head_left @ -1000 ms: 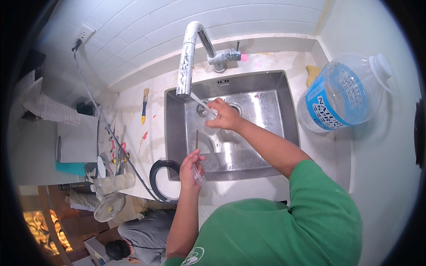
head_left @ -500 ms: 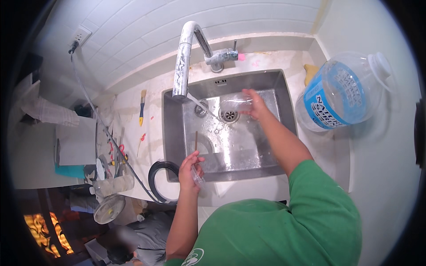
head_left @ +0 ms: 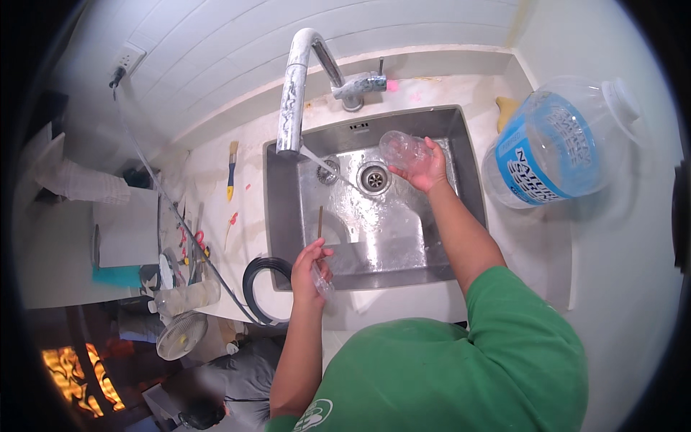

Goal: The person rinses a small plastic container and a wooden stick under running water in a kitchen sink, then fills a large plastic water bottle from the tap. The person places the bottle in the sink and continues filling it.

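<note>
My right hand (head_left: pixel 426 171) is closed round a clear plastic container (head_left: pixel 398 149), perhaps a cut bottle part, above the sink's right half. Its rounded end points left, over the drain (head_left: pixel 374 178). At the sink's front left edge my left hand (head_left: pixel 308 270) is closed on a smaller clear plastic piece (head_left: pixel 323 285). A thin brown stick (head_left: pixel 320 222) sticks up from the same hand, its lower end hidden by the fingers. From the faucet (head_left: pixel 291 108) a water stream (head_left: pixel 325 167) slants into the steel sink (head_left: pixel 471 173), left of the right hand.
A large clear bottle with a blue label (head_left: pixel 529 169) lies tilted on the counter at right, by a yellow sponge (head_left: pixel 507 113). On the left are a paintbrush (head_left: pixel 232 171), a coil of black tubing (head_left: pixel 248 288), a grey cable (head_left: pixel 162 187) and several tools. Another person (head_left: pixel 234 385) is at lower left.
My right hand has shifted slightly right and turned its container, which has come away from over the drain. My left hand stays nearly in place with the stick and plastic piece.
</note>
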Demonstrator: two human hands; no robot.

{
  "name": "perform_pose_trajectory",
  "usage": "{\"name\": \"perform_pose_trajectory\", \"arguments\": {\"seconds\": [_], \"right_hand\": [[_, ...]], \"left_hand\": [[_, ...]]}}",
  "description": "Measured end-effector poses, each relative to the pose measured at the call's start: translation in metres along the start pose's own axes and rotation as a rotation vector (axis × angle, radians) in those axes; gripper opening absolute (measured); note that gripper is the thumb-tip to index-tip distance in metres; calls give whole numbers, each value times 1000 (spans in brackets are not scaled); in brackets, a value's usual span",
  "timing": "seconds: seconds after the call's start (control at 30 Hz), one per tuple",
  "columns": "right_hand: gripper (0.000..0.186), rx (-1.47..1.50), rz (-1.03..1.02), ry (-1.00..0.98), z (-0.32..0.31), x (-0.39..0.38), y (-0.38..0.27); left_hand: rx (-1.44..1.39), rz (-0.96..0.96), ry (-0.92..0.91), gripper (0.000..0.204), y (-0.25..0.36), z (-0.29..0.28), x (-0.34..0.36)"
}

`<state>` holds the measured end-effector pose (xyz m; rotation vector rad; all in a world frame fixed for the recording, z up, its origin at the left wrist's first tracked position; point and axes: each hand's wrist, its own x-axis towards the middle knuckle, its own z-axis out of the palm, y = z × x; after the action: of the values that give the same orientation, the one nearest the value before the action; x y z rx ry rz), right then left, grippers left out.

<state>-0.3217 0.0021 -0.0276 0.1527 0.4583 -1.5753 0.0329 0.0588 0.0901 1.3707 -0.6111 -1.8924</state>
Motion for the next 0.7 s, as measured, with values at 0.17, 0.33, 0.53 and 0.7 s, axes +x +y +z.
{"name": "perform_pose_trajectory", "arguments": {"seconds": [0.17,0.33,0.53,0.7], "right_hand": [[72,-205,163,-119,3,8,38],[67,-1142,36,-301,49,4,83],[69,-1507,-374,-394,90,-8,98],[61,-1692,-453,-463,101,-10,94]], "left_hand": [[-3,12,-5,39,0,-4,0],[-53,8,39,36,-4,-12,-2],[-58,5,44,37,-8,-16,-6],[-31,21,45,38,-5,-11,-11]]}}
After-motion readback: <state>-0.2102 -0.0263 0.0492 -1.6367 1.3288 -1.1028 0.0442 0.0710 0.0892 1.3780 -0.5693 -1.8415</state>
